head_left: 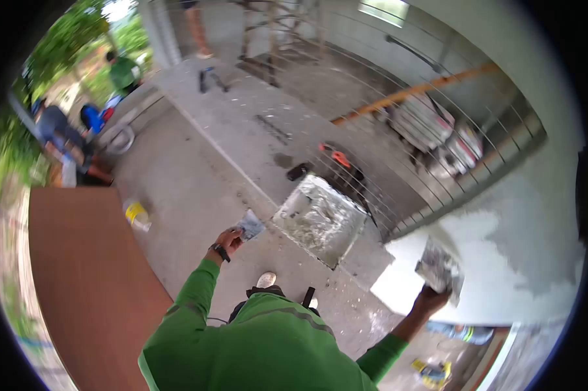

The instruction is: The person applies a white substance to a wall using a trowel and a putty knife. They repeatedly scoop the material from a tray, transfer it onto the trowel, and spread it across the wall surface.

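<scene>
My left hand [229, 241], with a dark watch at the wrist, grips a putty knife [250, 225] whose blade is smeared with grey-white paste. My right hand [431, 301] is closed round a plastering trowel [439, 264], its flat face coated with paste, close to the wall [496, 296] on the right. That wall is partly white, with an uneven grey patch [543, 257]. Between my hands and farther forward sits a square tray [304, 246] containing wet white plaster [326, 215].
Metal bars [457, 186] fill the opening beyond the tray. Beside the tray lie an orange-handled tool [339, 158] and a black object [298, 171]. A brown board [89, 274] stands left, near a yellow-labelled bottle [136, 215]. Two people [63, 133] are at far left.
</scene>
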Tool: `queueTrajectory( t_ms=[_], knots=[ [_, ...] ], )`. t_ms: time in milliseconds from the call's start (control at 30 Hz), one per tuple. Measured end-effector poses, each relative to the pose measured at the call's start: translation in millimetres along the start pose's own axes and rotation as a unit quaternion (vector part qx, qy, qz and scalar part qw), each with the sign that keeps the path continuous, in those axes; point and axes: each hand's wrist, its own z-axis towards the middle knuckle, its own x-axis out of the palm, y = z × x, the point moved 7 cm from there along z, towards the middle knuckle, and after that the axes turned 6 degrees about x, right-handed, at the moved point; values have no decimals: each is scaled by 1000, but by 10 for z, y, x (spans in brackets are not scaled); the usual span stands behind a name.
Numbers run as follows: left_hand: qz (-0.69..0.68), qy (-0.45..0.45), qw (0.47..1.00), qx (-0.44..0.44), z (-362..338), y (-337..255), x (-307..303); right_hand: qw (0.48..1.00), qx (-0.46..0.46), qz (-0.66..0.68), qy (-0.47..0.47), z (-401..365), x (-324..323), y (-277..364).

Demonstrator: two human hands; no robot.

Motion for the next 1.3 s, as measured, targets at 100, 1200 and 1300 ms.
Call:
queueTrajectory(
  t_ms=[100, 1200, 1300],
  knots=[
    [-23, 70, 997, 14, 230, -101, 162, 999, 16, 45, 22, -49, 263, 174],
    [21, 122, 992, -6, 1696, -510, -49, 950, -278, -141, 10, -75, 2121, 3408],
    [-8, 97, 992, 82, 1494, -878, 148, 947, -290, -133, -49, -495, 1649, 2794]
  ],
)
